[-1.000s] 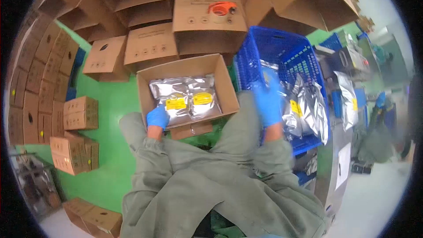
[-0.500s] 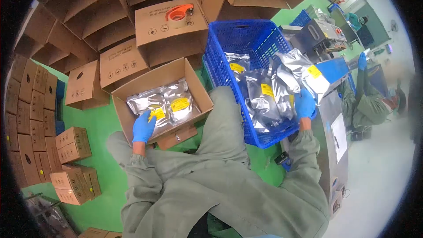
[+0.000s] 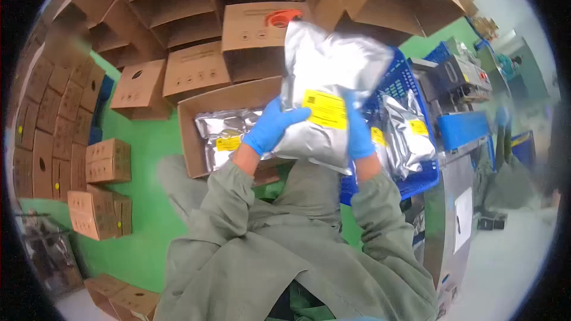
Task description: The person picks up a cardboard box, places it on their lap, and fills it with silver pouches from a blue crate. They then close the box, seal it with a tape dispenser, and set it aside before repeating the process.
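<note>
A large silver pouch (image 3: 333, 65) with a yellow label is held up in front of me between both blue-gloved hands. My left hand (image 3: 275, 125) grips its left edge, thumb across the front near the label. On the right side, my right hand (image 3: 358, 131) holds the other edge, slightly blurred. Behind and left of the pouch stands an open cardboard box (image 3: 193, 145) with silver pouches (image 3: 229, 137) lying in it. At the right, a blue crate (image 3: 423, 181), partly hidden by the held pouch, contains more silver pouches (image 3: 407, 134).
Open cartons (image 3: 196, 71) stand ahead, one carrying an orange tape dispenser (image 3: 282, 18). Stacked cartons (image 3: 53, 119) line the left. A metal workbench (image 3: 443, 220) and a machine (image 3: 458, 80) are at the right. Another person (image 3: 508, 184) shows blurred at the far right.
My left hand has left the pouches in the box and my right hand has come in from the crate. Both now hold one raised pouch. The view has shifted.
</note>
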Tool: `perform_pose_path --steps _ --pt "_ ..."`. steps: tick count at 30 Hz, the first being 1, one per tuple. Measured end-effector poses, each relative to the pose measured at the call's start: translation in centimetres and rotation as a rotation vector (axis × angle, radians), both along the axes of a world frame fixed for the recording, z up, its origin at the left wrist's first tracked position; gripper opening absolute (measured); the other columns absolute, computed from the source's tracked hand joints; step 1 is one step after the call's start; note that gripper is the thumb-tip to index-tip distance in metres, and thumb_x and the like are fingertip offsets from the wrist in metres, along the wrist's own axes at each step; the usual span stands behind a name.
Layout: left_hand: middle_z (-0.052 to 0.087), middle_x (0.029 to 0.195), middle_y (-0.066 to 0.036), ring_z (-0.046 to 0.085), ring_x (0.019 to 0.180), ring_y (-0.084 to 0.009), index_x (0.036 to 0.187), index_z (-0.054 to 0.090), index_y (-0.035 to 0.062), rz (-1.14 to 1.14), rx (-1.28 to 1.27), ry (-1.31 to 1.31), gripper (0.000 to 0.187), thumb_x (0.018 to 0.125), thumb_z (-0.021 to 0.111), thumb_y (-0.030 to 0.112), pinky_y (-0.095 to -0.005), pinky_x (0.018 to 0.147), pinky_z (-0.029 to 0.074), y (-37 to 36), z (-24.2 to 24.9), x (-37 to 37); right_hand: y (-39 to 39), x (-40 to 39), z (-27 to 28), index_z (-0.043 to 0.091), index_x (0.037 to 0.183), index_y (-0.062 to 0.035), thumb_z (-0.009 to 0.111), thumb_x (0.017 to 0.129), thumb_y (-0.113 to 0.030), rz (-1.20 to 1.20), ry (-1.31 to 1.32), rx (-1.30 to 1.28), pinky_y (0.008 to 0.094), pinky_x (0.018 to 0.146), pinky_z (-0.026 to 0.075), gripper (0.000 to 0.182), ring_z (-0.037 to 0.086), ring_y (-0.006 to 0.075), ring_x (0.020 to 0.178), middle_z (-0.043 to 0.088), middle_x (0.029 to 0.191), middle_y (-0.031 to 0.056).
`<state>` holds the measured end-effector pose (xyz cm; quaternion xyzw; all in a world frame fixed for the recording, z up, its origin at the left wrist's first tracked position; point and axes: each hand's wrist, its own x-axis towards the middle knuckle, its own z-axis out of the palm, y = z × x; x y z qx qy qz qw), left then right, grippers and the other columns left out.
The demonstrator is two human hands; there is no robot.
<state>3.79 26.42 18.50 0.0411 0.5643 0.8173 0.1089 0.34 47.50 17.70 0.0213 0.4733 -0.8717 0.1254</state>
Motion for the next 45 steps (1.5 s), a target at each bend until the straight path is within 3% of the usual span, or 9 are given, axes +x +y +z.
perform_pose_path --steps 9,13,21,24,26,28,31,38,45 --pt "0.065 0.103 -0.012 0.064 0.089 -0.0167 0.128 0.046 -0.0058 0.526 -0.021 0.11 0.053 0.084 0.069 0.012 -0.029 0.079 0.053 -7.6 -2.4 4.8 -9.0 -1.1 1.3 0.051 0.125 0.0039 0.073 0.079 -0.011 0.64 0.134 0.355 0.0298 0.086 0.051 0.054 0.063 0.0163 0.098 0.063 0.112 0.0097" --pt "0.061 0.11 -0.01 0.062 0.088 -0.0126 0.129 0.044 -0.0045 0.38 -0.452 -0.196 0.057 0.083 0.072 0.013 -0.0268 0.078 0.052 -10.3 -1.1 4.4 -12.3 -0.4 3.9 0.06 0.11 0.0037 0.076 0.077 -0.017 0.317 0.329 0.34 0.0288 0.075 0.052 0.042 0.063 0.0126 0.086 0.067 0.097 0.0075" --pt "0.065 0.09 -0.005 0.06 0.08 -0.0125 0.102 0.061 0.0 0.572 -0.642 0.494 0.021 0.083 0.064 0.007 -0.0283 0.07 0.049 -11.3 -0.3 2.9 -14.7 0.5 2.2 0.062 0.094 -0.0003 0.073 0.082 -0.015 -0.176 0.64 0.261 0.0265 0.064 0.047 0.022 0.058 0.0088 0.071 0.065 0.082 0.0039" --pt "0.066 0.098 -0.019 0.064 0.088 -0.0303 0.106 0.062 -0.0024 0.698 -0.633 0.193 0.035 0.086 0.064 0.026 -0.0379 0.08 0.049 -9.7 -7.7 2.1 -13.6 -0.3 -3.6 0.056 0.108 0.0017 0.07 0.083 -0.018 -0.065 0.556 0.789 0.0358 0.072 0.048 0.035 0.064 0.0213 0.082 0.066 0.092 0.0148" --pt "0.058 0.124 -0.025 0.058 0.11 -0.0377 0.129 0.052 0.0022 -0.058 -1.142 -0.287 0.064 0.087 0.052 0.051 -0.0455 0.092 0.045 -10.5 -15.5 2.5 -11.8 0.5 -11.4 0.056 0.113 0.003 0.065 0.085 -0.017 0.221 0.327 1.261 0.0397 0.087 0.048 0.037 0.064 0.0332 0.101 0.064 0.113 0.0205" --pt "0.061 0.119 -0.023 0.059 0.108 -0.0402 0.121 0.062 0.0088 0.055 -1.636 0.437 0.061 0.085 0.05 0.056 -0.0427 0.092 0.046 -10.2 -21.4 6.6 -9.4 1.5 -14.8 0.056 0.117 0.0036 0.063 0.085 -0.016 0.428 0.191 1.579 0.0395 0.092 0.047 0.038 0.062 0.0349 0.106 0.062 0.12 0.0214" --pt "0.061 0.119 -0.024 0.059 0.11 -0.0396 0.119 0.064 0.0061 -0.515 -1.187 -0.29 0.063 0.084 0.049 0.057 -0.0412 0.095 0.045 -11.3 -16.6 2.0 -6.1 3.7 -7.2 0.048 0.133 0.004 0.058 0.088 -0.016 -0.069 0.506 1.112 0.0357 0.095 0.046 0.05 0.059 0.0263 0.112 0.061 0.122 0.0212" --pt "0.061 0.119 -0.023 0.058 0.109 -0.0386 0.112 0.066 0.0022 -0.584 -1.346 -0.275 0.063 0.086 0.047 0.056 -0.0421 0.096 0.044 -12.2 -17.1 4.4 22.7 0.2 -1.7 0.027 0.144 0.0025 0.076 0.062 -0.061 -0.505 -0.201 2.101 0.0526 0.098 0.041 0.115 0.044 0.0447 0.124 0.034 0.144 0.0282" --pt "0.067 0.102 -0.021 0.064 0.092 -0.0373 0.102 0.067 -0.0002 -0.324 -1.144 -0.165 0.05 0.086 0.055 0.046 -0.0415 0.084 0.049 -11.5 -17.3 3.4 26.0 0.8 -3.2 0.062 0.111 -0.0005 0.078 0.071 -0.035 -0.49 0.066 2.235 0.0399 0.087 0.048 0.055 0.062 0.0269 0.101 0.065 0.103 0.0191"
